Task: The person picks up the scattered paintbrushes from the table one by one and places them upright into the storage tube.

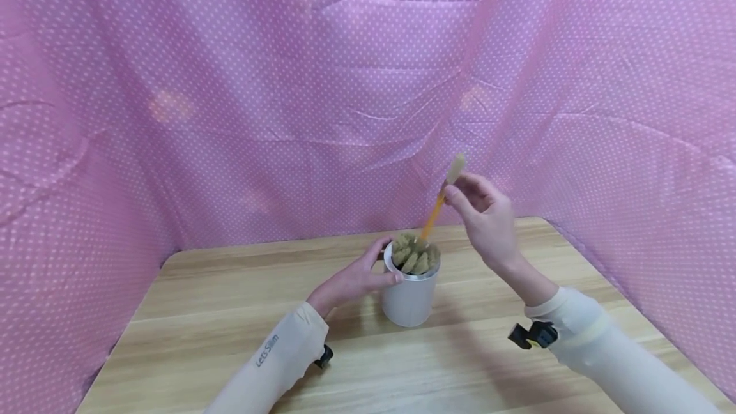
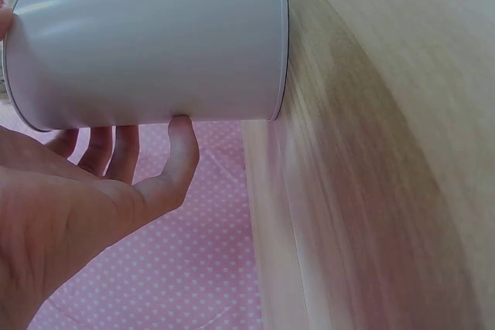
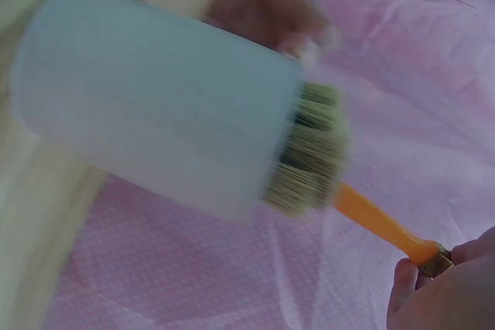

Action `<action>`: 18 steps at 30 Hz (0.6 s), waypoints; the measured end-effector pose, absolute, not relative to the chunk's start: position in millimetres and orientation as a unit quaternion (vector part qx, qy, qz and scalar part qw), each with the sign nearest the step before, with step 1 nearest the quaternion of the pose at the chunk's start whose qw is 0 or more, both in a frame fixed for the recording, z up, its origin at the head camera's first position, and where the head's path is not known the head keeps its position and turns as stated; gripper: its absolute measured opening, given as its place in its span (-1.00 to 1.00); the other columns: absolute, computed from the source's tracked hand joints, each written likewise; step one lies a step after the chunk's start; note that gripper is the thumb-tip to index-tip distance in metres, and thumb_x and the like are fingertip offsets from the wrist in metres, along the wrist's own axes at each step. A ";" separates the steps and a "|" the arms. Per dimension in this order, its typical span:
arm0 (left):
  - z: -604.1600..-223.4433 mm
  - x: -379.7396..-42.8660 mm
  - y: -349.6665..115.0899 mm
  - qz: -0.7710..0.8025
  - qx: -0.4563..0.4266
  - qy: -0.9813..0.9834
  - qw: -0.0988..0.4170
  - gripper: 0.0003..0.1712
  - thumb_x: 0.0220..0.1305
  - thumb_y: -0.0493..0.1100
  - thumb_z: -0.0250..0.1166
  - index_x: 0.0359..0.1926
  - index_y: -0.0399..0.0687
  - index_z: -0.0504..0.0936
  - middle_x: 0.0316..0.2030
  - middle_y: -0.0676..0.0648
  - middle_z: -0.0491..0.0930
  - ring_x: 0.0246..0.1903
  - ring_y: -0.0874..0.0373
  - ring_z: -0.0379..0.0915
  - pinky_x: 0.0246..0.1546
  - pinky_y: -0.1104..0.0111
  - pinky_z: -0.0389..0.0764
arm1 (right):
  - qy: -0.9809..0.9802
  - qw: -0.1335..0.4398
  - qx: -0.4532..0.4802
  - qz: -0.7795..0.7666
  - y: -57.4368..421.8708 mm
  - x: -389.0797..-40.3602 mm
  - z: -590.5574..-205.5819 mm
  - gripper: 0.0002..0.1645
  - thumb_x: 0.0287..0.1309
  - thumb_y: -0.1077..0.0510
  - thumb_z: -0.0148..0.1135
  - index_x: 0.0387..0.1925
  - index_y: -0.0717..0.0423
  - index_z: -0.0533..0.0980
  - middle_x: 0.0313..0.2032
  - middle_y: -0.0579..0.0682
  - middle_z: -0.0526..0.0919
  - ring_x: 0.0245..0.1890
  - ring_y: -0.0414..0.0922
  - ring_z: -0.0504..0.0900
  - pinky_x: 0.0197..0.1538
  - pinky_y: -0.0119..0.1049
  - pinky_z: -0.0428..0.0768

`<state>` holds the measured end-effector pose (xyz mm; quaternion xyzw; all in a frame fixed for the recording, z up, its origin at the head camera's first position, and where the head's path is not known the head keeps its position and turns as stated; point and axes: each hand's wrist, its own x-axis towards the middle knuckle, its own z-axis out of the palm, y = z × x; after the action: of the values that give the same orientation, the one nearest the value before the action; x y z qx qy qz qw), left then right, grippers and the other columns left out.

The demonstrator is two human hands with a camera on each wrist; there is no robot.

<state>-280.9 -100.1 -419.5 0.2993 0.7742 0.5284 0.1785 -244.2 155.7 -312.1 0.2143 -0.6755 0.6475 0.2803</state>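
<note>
A white can (image 1: 409,302) stands upright, packed with several paintbrushes whose pale bristles (image 1: 422,264) stick up past its rim. My left hand (image 1: 358,281) grips the can from the left at its top, thumb on the near rim; in the left wrist view curled fingers touch the wall of the can (image 2: 147,44). With thumb and fingertips my right hand (image 1: 491,225) pinches another paintbrush (image 1: 432,219), bristles up. Its orange handle (image 3: 379,218) slants down among the other brushes in the right wrist view, and its lower end is hidden there.
The can stands on a light wooden table (image 1: 201,312). Pink dotted cloth (image 1: 287,114) hangs behind the table and along both sides. A small black camera (image 1: 537,335) is strapped to the right sleeve, another (image 1: 324,356) to the left.
</note>
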 end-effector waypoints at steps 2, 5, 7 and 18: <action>-418.7 -279.7 -100.4 0.529 0.297 0.775 0.178 0.02 0.23 0.31 0.38 0.57 0.44 0.02 0.42 0.10 0.19 0.41 0.05 0.09 0.30 -0.15 0.21 | -0.694 0.261 0.220 0.634 152.7 -245.0 -321.8 -0.65 0.35 0.30 0.30 0.10 0.39 0.54 -0.07 0.27 0.67 -0.09 -0.01 0.69 0.04 -0.21 0.63; -417.7 -278.9 -100.3 0.530 0.298 0.774 0.178 0.01 0.25 0.31 0.37 0.57 0.42 0.02 0.42 0.08 0.19 0.41 0.04 0.10 0.31 -0.14 0.21 | -0.723 0.223 0.227 0.614 150.9 -245.9 -334.4 -0.66 0.36 0.28 0.30 0.10 0.37 0.54 -0.07 0.23 0.68 -0.05 -0.01 0.68 0.06 -0.24 0.62; -417.6 -278.8 -100.3 0.530 0.298 0.773 0.180 0.00 0.24 0.31 0.37 0.56 0.45 0.02 0.42 0.08 0.19 0.40 0.05 0.10 0.31 -0.14 0.22 | -0.747 0.198 0.229 0.592 150.8 -246.2 -340.8 -0.69 0.36 0.25 0.31 0.06 0.32 0.56 -0.09 0.18 0.69 -0.06 -0.01 0.68 0.06 -0.25 0.62; -418.2 -278.0 -99.4 0.533 0.294 0.772 0.187 -0.01 0.23 0.33 0.37 0.54 0.55 0.01 0.42 0.08 0.20 0.40 0.02 0.12 0.27 -0.13 0.28 | -0.823 0.109 0.220 0.513 154.1 -246.0 -352.7 -0.67 0.32 0.09 0.37 0.05 0.12 0.59 0.02 0.04 0.66 0.00 0.09 0.61 -0.03 0.02 0.63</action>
<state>-278.0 -99.4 -418.2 0.2937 0.7715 0.5325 0.1869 -246.0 154.1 -352.7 0.2202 -0.8227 0.5127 0.1090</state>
